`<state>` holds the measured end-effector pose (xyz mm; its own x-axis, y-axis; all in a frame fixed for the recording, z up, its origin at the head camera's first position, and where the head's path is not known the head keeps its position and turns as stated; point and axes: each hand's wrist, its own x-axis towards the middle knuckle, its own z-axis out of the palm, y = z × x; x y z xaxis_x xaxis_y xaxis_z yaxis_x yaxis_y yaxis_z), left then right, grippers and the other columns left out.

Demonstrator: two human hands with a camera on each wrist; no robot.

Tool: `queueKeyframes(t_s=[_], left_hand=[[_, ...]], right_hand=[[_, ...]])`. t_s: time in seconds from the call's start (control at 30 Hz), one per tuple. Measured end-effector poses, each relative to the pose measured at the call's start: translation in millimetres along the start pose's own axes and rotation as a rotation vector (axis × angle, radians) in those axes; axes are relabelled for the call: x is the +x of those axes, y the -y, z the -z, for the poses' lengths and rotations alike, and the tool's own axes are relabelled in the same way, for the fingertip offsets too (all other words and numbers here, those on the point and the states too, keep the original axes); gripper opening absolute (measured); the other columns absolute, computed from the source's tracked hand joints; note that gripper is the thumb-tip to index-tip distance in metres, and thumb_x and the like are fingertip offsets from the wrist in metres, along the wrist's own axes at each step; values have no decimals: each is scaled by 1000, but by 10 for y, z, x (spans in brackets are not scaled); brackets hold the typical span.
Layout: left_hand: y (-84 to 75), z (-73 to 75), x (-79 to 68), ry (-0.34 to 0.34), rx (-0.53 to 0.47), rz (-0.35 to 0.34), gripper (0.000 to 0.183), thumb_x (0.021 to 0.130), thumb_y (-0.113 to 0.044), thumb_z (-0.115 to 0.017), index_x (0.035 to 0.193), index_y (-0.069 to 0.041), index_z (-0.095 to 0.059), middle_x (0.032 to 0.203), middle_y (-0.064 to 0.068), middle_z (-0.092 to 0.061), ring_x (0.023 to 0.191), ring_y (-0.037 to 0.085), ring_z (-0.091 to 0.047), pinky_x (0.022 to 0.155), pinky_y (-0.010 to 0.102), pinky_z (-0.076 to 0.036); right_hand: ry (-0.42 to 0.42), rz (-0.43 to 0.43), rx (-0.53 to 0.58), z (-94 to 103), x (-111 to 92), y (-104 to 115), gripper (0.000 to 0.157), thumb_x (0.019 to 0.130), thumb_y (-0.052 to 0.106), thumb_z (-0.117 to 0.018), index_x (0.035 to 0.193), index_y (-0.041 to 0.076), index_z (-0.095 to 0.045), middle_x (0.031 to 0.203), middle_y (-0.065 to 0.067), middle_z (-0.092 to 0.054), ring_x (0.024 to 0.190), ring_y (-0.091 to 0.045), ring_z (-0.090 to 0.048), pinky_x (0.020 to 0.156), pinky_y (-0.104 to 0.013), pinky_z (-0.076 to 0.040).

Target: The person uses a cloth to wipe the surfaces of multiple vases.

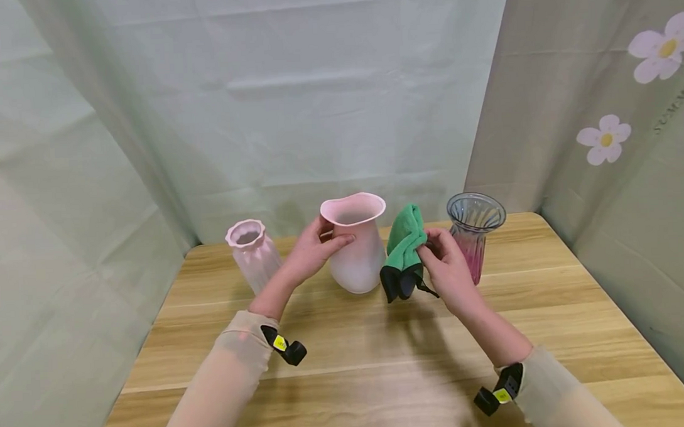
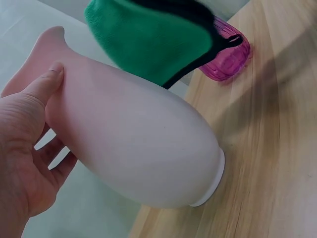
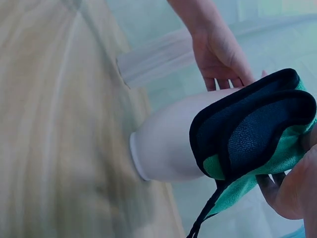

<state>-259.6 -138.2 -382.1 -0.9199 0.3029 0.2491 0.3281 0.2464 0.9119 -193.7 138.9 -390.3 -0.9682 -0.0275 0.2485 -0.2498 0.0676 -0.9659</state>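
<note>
A pink-and-white vase [image 1: 357, 257] with a wavy flared rim stands upright on the wooden table, in the middle of the head view. My left hand [image 1: 315, 247] grips its neck, thumb [image 2: 48, 82] on the near side and fingers behind. Just right of the vase, my right hand [image 1: 447, 260] pinches a folded green cloth [image 1: 405, 239] with black edging and a hanging loop. In the right wrist view the cloth's dark inner side [image 3: 252, 134] shows, overlapping the vase. The right fingertips are partly hidden behind the cloth.
A ribbed pale pink vase [image 1: 255, 257] stands at the left. Behind my right hand is a glass vase [image 1: 471, 231], bluish above and magenta below. The wooden table [image 1: 348, 376] ends at a pale curtain [image 1: 316, 114] at the back.
</note>
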Motion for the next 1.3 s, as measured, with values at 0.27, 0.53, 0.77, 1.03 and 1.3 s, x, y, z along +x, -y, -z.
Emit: queueKeyframes(t_s=[0.27, 0.53, 0.77, 1.03, 1.3], left_hand=[[5, -10, -9, -16, 18, -8, 56, 92, -29, -80, 140, -17, -53, 133, 3, -60, 126, 22, -55, 109, 44, -45], [26, -50, 13, -21, 5, -35, 54, 92, -25, -80, 138, -14, -55, 131, 5, -61, 124, 23, -56, 108, 45, -46], [13, -39, 11, -26, 13, -31, 55, 92, -25, -80, 139, -17, -54, 131, 4, -61, 123, 23, -56, 107, 47, -45], [20, -36, 14, -22, 27, -28, 55, 92, -25, -80, 140, -18, -54, 130, 4, -61, 122, 22, -56, 106, 46, -46], [15, -35, 12, -30, 20, -25, 55, 92, -24, -80, 140, -16, -54, 129, 6, -61, 121, 22, -56, 106, 45, -47]], right_hand=[[1, -13, -21, -220, 352, -19, 23, 105, 15, -60, 124, 3, -56, 124, -13, -61, 114, -24, -56, 98, -37, -47], [44, -43, -7, -369, 468, -69, 33, 103, 18, -62, 132, 1, -59, 130, -16, -59, 122, -28, -53, 103, -43, -46], [140, 2, -49, -288, 450, -128, 48, 102, 21, -64, 146, 4, -54, 144, -15, -55, 135, -29, -48, 110, -49, -42], [89, -7, -23, -359, 502, -148, 39, 100, 21, -69, 135, 7, -60, 132, -11, -62, 127, -28, -53, 105, -47, -46], [51, -50, 16, -403, 539, -148, 27, 103, 13, -63, 126, -1, -61, 124, -17, -61, 121, -28, -56, 99, -39, -48]])
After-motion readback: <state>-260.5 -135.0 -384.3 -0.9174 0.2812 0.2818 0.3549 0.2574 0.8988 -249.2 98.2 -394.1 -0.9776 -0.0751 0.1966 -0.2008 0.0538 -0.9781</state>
